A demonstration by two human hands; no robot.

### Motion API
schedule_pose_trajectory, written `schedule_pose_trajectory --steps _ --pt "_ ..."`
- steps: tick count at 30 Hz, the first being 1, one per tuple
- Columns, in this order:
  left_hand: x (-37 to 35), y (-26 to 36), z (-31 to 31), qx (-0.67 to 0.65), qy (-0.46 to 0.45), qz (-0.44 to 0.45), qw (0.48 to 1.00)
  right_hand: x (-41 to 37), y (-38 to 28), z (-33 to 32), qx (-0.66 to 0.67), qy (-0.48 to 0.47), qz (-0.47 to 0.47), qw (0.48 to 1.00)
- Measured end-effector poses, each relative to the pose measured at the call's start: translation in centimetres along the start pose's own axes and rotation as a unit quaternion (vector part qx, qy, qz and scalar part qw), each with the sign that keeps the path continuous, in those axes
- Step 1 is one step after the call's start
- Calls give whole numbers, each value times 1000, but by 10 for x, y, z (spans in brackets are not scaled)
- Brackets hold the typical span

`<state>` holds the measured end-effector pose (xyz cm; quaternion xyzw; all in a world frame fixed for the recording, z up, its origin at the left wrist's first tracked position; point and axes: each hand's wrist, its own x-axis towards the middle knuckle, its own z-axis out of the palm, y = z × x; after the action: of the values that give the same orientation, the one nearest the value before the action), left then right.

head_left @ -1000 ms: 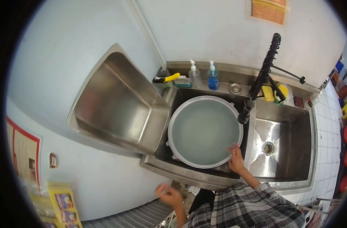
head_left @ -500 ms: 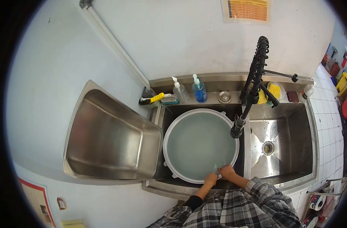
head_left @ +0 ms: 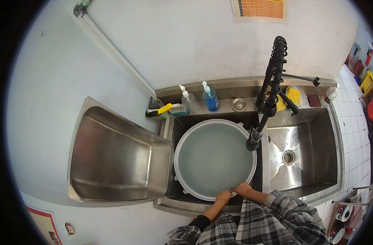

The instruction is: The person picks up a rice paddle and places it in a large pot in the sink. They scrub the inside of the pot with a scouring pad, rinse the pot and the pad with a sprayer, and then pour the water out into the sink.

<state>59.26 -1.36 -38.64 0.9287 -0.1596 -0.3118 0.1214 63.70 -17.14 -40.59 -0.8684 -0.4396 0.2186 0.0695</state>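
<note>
A large round tub [head_left: 178, 159] with a pale rim sits in the left sink basin, filled with cloudy, greenish-grey water [head_left: 215, 157]. Both hands meet at its near right rim. My left hand [head_left: 223, 197] is closed, fingers curled at the rim. Just to its right, my right hand [head_left: 243, 189] is closed too, its fingertips close to the left hand's. Whatever they hold, if anything, is too small or hidden to make out.
A black spring faucet [head_left: 272, 90] reaches over the tub's right side. The right basin [head_left: 305, 147] has a drain. Behind stand a blue soap bottle [head_left: 211, 100], a clear pump bottle [head_left: 190, 103], brushes [head_left: 164, 108] and sponges [head_left: 293, 95]. A steel pan [head_left: 113, 151] is at left.
Both hands have drawn back slightly from the water toward the near rim. A clear glint by the fingers over the water no longer shows. The camera view has shifted a little.
</note>
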Motion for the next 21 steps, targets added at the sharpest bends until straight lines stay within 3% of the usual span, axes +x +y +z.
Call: schedule_pose_trajectory --steps 10,21 --pt "-19 5 -51 25 -63 37 997 -15 -14 -56 -8 11 -6 1000" --pt "-27 -3 -56 4 -32 17 999 -7 -7 -82 -28 -3 -45 999"
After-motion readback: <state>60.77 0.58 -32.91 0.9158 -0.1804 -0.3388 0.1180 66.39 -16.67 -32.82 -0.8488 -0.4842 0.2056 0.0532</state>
